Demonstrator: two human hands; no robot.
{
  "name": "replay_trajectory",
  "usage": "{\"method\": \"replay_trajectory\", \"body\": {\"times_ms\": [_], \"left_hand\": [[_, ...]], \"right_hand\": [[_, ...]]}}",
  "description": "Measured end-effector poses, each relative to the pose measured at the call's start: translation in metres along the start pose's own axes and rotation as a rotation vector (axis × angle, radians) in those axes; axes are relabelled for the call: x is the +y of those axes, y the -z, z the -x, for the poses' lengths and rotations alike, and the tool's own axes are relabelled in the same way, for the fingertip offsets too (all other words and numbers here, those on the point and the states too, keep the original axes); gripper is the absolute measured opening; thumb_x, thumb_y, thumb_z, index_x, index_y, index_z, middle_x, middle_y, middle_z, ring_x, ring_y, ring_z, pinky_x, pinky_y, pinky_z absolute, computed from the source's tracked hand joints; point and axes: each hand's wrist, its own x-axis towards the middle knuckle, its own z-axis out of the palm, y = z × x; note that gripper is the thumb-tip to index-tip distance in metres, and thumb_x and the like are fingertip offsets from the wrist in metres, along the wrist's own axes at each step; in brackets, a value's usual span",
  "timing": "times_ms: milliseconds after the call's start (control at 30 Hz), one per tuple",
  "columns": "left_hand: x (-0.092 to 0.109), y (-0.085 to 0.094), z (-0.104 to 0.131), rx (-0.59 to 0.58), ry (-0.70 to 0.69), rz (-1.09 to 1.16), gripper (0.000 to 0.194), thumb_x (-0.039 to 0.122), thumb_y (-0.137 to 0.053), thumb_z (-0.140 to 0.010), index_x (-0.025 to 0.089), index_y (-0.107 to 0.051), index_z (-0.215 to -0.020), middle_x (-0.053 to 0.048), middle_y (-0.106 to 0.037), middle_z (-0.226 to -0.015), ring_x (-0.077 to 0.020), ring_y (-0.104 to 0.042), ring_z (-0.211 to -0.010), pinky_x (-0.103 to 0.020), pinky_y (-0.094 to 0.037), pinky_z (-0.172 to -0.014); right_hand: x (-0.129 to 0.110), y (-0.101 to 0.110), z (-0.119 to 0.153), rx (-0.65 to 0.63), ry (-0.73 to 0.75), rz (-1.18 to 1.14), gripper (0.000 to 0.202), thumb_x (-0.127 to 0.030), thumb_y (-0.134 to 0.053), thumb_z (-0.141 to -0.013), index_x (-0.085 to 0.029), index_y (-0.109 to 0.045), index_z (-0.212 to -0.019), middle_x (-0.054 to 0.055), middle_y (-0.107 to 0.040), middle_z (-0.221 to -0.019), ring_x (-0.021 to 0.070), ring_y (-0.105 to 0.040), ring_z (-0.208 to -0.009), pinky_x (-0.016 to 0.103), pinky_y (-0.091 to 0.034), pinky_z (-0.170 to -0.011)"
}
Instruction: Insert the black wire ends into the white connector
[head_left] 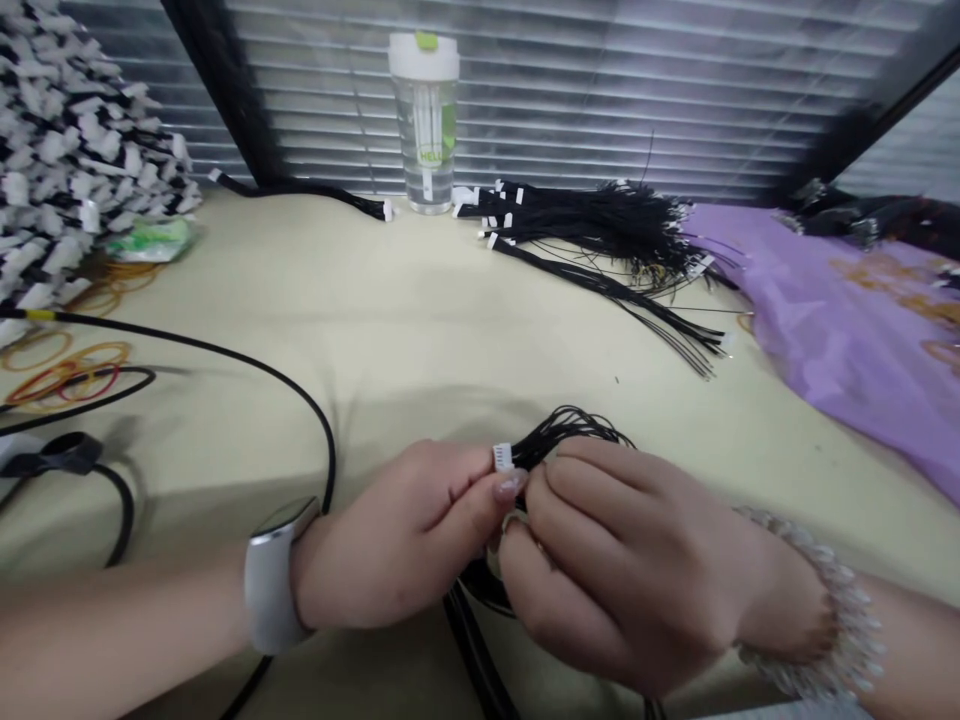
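My left hand (420, 530), with a grey band on its wrist, pinches a white connector (502, 457) between thumb and fingers. Thin black wires (570, 425) run from the connector and loop up behind my right hand (615, 560). That hand is closed close beside the connector, its fingertips on the wires just below it. What exactly sits between those fingertips is hidden. A thicker black part of the wire harness (476, 640) hangs below both hands toward the near edge.
At the back stand a clear bottle (427, 125) and bundles of black wires (592, 220). A large pile of white connectors (67, 150) rises at left, near rubber bands (71, 375). A black cable (247, 360) curves past my left wrist. Purple plastic (840, 330) covers the right side.
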Motion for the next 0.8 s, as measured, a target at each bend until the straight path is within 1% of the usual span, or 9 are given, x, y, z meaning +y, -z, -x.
{"method": "replay_trajectory", "body": {"times_ms": [133,200,300,333,467,533,600,667,800], "left_hand": [[0.000,-0.004,0.002,0.065,0.051,0.122,0.034,0.033,-0.032,-0.095,0.016,-0.039,-0.067,0.004,-0.043,-0.062,-0.0066,-0.037,-0.057,-0.018,-0.033,-0.054],[-0.001,-0.005,0.002,0.115,0.085,0.170,0.036,0.034,-0.033,-0.095,0.016,-0.040,-0.066,0.004,-0.044,-0.060,-0.0061,-0.039,-0.055,-0.017,-0.033,-0.053],[-0.003,-0.006,0.001,0.226,0.168,0.191,0.039,0.038,-0.033,-0.095,0.016,-0.043,-0.064,0.004,-0.045,-0.057,-0.0061,-0.040,-0.052,-0.018,-0.034,-0.051],[-0.003,-0.006,0.000,0.273,0.201,0.195,0.041,0.039,-0.033,-0.094,0.016,-0.043,-0.063,0.004,-0.045,-0.055,-0.0064,-0.040,-0.051,-0.018,-0.034,-0.050],[-0.006,-0.005,-0.003,0.444,0.294,0.235,0.045,0.044,-0.033,-0.093,0.016,-0.042,-0.058,0.003,-0.043,-0.051,-0.0075,-0.039,-0.047,-0.019,-0.033,-0.046],[-0.008,-0.005,-0.003,0.493,0.313,0.281,0.045,0.045,-0.035,-0.093,0.017,-0.041,-0.058,0.003,-0.043,-0.050,-0.0076,-0.038,-0.046,-0.019,-0.033,-0.044],[-0.011,-0.006,-0.003,0.521,0.336,0.335,0.045,0.048,-0.036,-0.091,0.017,-0.042,-0.059,0.003,-0.043,-0.050,-0.0078,-0.038,-0.044,-0.019,-0.033,-0.042],[-0.013,-0.007,-0.003,0.539,0.354,0.373,0.046,0.050,-0.036,-0.091,0.017,-0.044,-0.060,0.003,-0.044,-0.050,-0.0079,-0.039,-0.043,-0.019,-0.033,-0.040],[-0.014,-0.006,-0.004,0.567,0.367,0.392,0.045,0.050,-0.037,-0.090,0.017,-0.046,-0.061,0.003,-0.043,-0.049,-0.0076,-0.038,-0.043,-0.019,-0.033,-0.038]], "right_hand": [[0.001,0.006,0.006,-0.005,-0.097,-0.083,0.022,-0.010,-0.039,-0.087,-0.014,-0.054,-0.071,0.003,-0.053,-0.057,0.0163,-0.052,-0.057,0.033,-0.042,-0.056],[0.003,0.010,0.012,-0.020,-0.249,-0.112,0.020,-0.010,-0.039,-0.089,-0.015,-0.051,-0.073,0.003,-0.055,-0.062,0.0142,-0.053,-0.062,0.029,-0.042,-0.058],[0.008,0.012,0.024,-0.049,-0.545,-0.078,0.008,-0.019,-0.054,-0.087,-0.017,-0.047,-0.083,-0.002,-0.053,-0.068,0.0080,-0.046,-0.057,0.022,-0.036,-0.052],[0.012,0.012,0.028,-0.070,-0.605,-0.069,0.014,-0.023,-0.059,-0.084,-0.018,-0.046,-0.087,-0.003,-0.052,-0.070,0.0071,-0.043,-0.055,0.022,-0.035,-0.050],[0.024,0.012,0.037,-0.191,-0.648,-0.091,0.039,-0.035,-0.068,-0.076,-0.016,-0.046,-0.102,0.005,-0.052,-0.095,0.0128,-0.049,-0.071,0.026,-0.042,-0.060],[0.027,0.014,0.037,-0.164,-0.654,-0.085,0.047,-0.045,-0.068,-0.075,-0.015,-0.046,-0.105,0.010,-0.050,-0.105,0.0186,-0.051,-0.086,0.031,-0.044,-0.072],[0.025,0.018,0.034,-0.088,-0.651,-0.094,0.049,-0.054,-0.062,-0.078,-0.014,-0.047,-0.100,0.011,-0.050,-0.100,0.0194,-0.050,-0.088,0.032,-0.043,-0.075],[0.021,0.023,0.031,-0.042,-0.659,-0.132,0.043,-0.057,-0.054,-0.082,-0.016,-0.048,-0.090,0.008,-0.051,-0.088,0.0157,-0.049,-0.077,0.029,-0.042,-0.067],[0.011,0.033,0.027,0.036,-0.764,-0.138,0.029,-0.044,-0.057,-0.085,-0.019,-0.047,-0.073,0.003,-0.049,-0.072,0.0098,-0.045,-0.060,0.023,-0.035,-0.047]]}}
